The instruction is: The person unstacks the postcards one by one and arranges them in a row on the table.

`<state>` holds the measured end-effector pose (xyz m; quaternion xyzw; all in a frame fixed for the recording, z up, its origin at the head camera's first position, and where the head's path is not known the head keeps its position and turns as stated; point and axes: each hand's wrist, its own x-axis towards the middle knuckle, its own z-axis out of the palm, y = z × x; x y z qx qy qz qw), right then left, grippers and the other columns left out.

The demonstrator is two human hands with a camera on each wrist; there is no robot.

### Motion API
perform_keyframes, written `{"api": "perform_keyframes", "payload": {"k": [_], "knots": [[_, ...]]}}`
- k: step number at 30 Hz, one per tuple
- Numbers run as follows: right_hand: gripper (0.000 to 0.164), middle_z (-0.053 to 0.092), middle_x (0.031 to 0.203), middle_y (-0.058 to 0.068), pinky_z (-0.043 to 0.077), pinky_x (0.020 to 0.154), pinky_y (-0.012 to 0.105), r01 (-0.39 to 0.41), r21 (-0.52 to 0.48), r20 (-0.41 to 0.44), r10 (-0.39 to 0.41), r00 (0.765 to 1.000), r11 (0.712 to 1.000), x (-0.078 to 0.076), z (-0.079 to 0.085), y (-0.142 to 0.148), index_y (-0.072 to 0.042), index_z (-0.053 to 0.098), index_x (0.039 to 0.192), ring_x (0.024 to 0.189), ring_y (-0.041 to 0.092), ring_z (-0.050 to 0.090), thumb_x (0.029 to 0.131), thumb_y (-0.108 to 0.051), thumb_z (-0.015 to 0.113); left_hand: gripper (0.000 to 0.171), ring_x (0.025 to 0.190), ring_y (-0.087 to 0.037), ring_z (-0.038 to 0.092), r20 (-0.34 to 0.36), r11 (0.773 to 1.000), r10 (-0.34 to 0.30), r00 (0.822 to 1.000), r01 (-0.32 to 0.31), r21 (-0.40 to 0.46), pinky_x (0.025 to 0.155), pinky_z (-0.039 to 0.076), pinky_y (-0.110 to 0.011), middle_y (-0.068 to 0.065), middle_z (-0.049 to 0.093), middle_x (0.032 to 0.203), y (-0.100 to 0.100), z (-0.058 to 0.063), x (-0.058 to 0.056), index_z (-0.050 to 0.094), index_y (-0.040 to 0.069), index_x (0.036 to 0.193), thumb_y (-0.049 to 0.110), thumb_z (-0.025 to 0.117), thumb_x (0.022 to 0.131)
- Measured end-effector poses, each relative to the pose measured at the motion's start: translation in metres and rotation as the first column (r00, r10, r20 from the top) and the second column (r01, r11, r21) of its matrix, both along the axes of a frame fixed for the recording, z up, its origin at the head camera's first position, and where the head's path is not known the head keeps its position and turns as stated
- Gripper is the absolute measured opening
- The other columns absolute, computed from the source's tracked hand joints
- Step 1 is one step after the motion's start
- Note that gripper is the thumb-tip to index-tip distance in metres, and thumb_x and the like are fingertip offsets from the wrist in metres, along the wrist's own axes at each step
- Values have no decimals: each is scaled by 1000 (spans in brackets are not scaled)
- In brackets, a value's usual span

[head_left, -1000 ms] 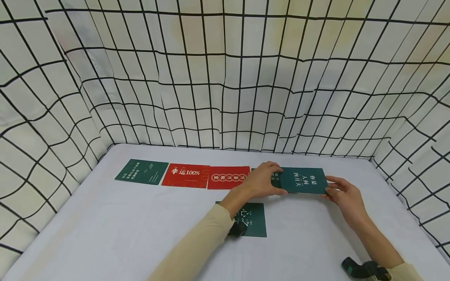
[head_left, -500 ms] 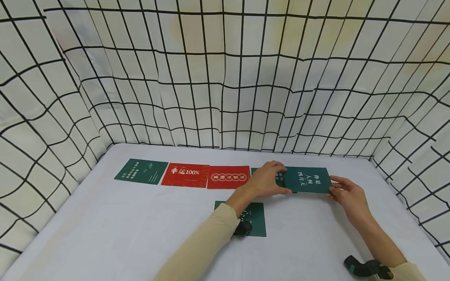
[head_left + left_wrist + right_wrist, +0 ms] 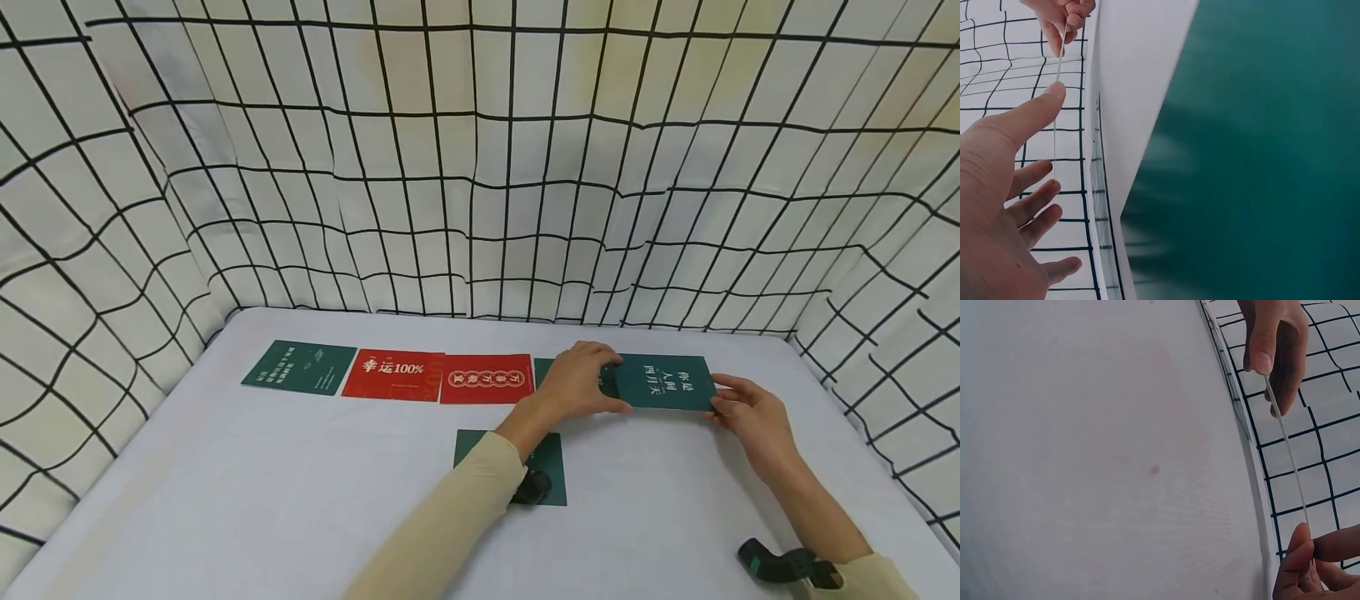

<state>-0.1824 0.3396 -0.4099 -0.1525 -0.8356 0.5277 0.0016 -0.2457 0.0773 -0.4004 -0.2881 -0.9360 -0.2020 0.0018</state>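
A dark green card (image 3: 666, 382) printed with white Chinese characters is held level between both hands at the right end of a row of cards. My left hand (image 3: 581, 383) grips its left end, thumb on the near edge and fingertips on the far edge. The right end is pinched by my right hand (image 3: 753, 417), between thumb and fingers. Both wrist views show the card edge-on as a thin pale line. Another green card (image 3: 542, 368) is mostly hidden behind my left hand. Below my left wrist lies a further green card (image 3: 555, 467), partly covered by the sleeve.
Two red cards (image 3: 396, 375) and a green card (image 3: 300, 367) continue the row to the left on the white-covered table (image 3: 247, 492). A black grid netting (image 3: 480, 192) over white cloth rises behind and on both sides.
Both hands have moved a little to the right with the held green card. The left sleeve now covers more of the lower green card's lettering.
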Motion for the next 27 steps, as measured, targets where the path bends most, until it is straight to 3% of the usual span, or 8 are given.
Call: {"api": "perform_keyframes", "payload": {"k": [10,17,27], "knots": [[55,57,108,-4,58,75,15,7,8,0,-7,1000,1000,-3,-3,8,3,36,158,80,-2,65,106,-7,51,86,151,-14,41,19,998,40,999,-39,-42,128,34,-48,7,51,159,12,-3,-3,50,24,155,58,81,83],[53,59,111,-1,58,75,14,16,25,-1,-16,1000,1000,-4,-4,11,5,37,157,79,-3,64,107,-8,50,86,151,-13,41,-5,993,51,999,-51,-103,129,32,-51,8,51,159,20,-4,-4,48,25,155,61,79,84],[52,62,95,-12,58,74,14,31,27,4,-31,999,999,-5,-5,15,6,38,156,78,-2,65,109,-11,52,88,151,-13,40,-3,990,66,998,-65,-125,130,30,-51,9,50,160,26,-8,-5,46,26,157,62,78,84]]}}
